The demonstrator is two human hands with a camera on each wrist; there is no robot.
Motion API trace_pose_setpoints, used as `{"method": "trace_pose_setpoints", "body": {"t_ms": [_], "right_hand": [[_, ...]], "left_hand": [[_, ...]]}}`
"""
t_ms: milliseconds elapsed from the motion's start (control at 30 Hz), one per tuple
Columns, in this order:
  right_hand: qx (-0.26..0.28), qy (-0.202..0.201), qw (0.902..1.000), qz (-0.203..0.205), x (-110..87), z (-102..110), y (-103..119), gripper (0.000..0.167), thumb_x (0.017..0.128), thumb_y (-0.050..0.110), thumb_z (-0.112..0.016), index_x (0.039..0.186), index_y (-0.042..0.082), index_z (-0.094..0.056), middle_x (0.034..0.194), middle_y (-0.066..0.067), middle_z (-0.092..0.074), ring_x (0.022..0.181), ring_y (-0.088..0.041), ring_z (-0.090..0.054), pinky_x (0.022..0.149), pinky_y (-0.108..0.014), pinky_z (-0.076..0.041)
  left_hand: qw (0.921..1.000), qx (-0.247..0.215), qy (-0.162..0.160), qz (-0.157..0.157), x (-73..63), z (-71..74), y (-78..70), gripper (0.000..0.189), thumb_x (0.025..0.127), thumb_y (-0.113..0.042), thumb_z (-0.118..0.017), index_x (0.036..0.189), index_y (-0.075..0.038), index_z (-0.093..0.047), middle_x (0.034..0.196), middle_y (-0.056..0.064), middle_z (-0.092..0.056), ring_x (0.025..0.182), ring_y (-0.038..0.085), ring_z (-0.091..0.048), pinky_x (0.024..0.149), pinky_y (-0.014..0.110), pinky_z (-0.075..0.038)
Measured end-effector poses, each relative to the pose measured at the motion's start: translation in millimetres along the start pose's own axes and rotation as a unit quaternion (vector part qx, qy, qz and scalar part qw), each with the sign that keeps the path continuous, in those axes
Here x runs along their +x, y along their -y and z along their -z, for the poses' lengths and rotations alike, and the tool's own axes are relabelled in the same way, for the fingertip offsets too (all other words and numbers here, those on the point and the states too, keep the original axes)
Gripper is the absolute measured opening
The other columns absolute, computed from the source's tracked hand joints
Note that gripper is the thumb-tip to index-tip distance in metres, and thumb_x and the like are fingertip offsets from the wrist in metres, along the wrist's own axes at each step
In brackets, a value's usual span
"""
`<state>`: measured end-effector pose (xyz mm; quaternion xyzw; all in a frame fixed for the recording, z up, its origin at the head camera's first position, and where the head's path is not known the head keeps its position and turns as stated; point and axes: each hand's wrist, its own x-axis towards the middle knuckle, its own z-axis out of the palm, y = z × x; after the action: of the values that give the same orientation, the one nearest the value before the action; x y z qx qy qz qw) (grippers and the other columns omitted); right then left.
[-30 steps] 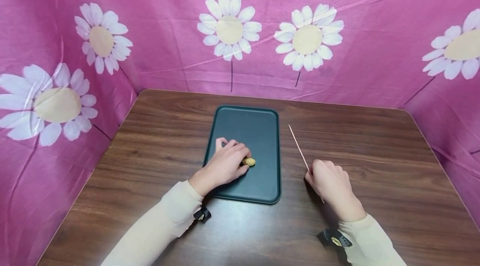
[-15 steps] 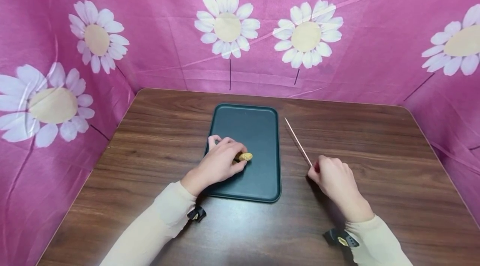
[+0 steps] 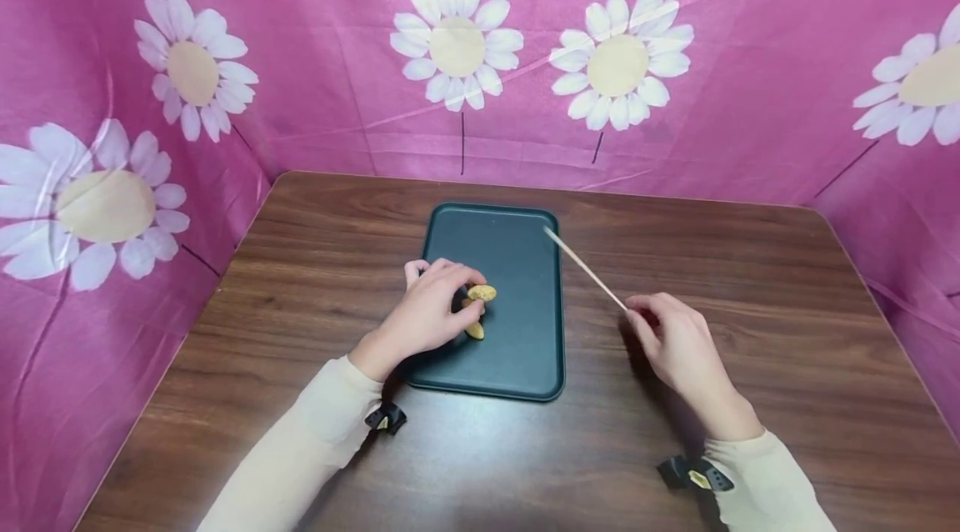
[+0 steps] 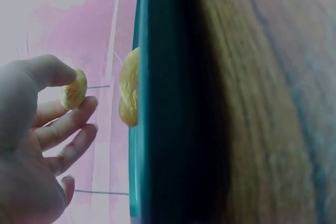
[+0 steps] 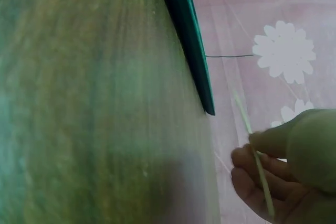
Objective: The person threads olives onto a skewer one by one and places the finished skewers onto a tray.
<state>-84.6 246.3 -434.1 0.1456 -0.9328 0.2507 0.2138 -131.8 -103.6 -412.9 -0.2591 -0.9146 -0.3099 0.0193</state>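
In the head view, my left hand [image 3: 438, 307] is over the dark green tray [image 3: 517, 357]. Its thumb and fingers pinch a small, golden-yellow, oval food piece [image 3: 482, 293]; in the left wrist view this piece [image 4: 74, 89] is raised off the tray. Wrinkled yellow food [image 4: 129, 87] lies on the tray beneath, partly hidden by the rim there and by my thumb from above. On the right, my right hand [image 3: 678, 348] holds a thin wooden skewer [image 3: 588, 271] between thumb and fingers. Its tip overlaps the tray's far right corner, pointing away and left.
The tray lies on a brown wood-grain table [image 3: 300, 265]. Behind and at both sides hangs a pink cloth [image 3: 525, 157] printed with large white daisies. Each wrist carries a small black strap-mounted device [image 3: 386, 418].
My left hand has lifted one yellow piece up and away, uncovering another on the tray. My right hand has raised the skewer and swung its tip left over the tray's edge.
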Motion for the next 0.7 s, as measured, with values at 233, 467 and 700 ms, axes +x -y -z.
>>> {"method": "trace_pose_setpoints", "body": {"t_ms": [233, 467, 700], "right_hand": [[0.001, -0.033, 0.9993, 0.017, 1.5, 6, -1, 0.017, 0.09, -0.01, -0.076, 0.104, 0.0, -0.078, 0.093, -0.01, -0.073, 0.079, -0.025, -0.066, 0.076, -0.032, -0.044], [0.005, -0.015, 0.9994, 0.03, 0.1, 12, -3, 0.012, 0.097, -0.004, -0.072, 0.106, 0.003, -0.075, 0.096, -0.007, -0.069, 0.08, -0.016, -0.057, 0.076, -0.03, -0.041], [0.06, -0.021, 0.9958, 0.067, 2.2, 16, -4, 0.017, 0.091, -0.009, -0.076, 0.104, 0.003, -0.076, 0.094, -0.002, -0.07, 0.08, -0.012, -0.054, 0.075, -0.023, -0.04]], "left_hand": [[0.9986, -0.054, -0.002, 0.004, -1.1, 7.6, 5.9, 0.025, 0.099, -0.019, -0.074, 0.123, -0.009, -0.075, 0.115, 0.004, -0.077, 0.11, 0.024, -0.065, 0.096, 0.047, -0.046], [0.9939, -0.11, 0.004, 0.013, -2.8, 13.0, 11.1, 0.027, 0.103, -0.019, -0.071, 0.127, -0.01, -0.074, 0.117, 0.004, -0.075, 0.104, 0.021, -0.062, 0.088, 0.041, -0.052], [0.9865, -0.163, -0.01, 0.006, -2.9, 14.0, 17.6, 0.022, 0.103, -0.014, -0.071, 0.124, -0.009, -0.075, 0.102, 0.003, -0.069, 0.086, 0.019, -0.058, 0.074, 0.03, -0.049]]}}
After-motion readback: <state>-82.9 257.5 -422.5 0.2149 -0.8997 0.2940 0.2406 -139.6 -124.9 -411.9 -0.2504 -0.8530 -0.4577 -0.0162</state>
